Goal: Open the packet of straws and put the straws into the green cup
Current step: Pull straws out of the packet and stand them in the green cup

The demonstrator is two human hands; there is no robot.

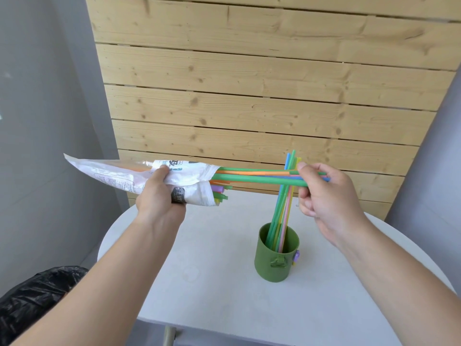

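My left hand point(159, 196) grips a white plastic straw packet point(129, 174), held level above the table's left side with its open mouth facing right. Several coloured straws point(254, 176) stick out of that mouth, some only a little. My right hand point(326, 196) pinches the far ends of a few long green, orange and blue ones, partly drawn out. The green cup point(275, 260) stands upright on the white table point(212, 283), below and left of my right hand. Several straws point(284, 198) stand in it, leaning up behind the held bundle.
A black rubbish bag point(32, 298) sits on the floor at the lower left. Behind the round table rises a slatted wooden panel point(249, 83), with grey walls on both sides. The table's front edge lies near the bottom of the view.
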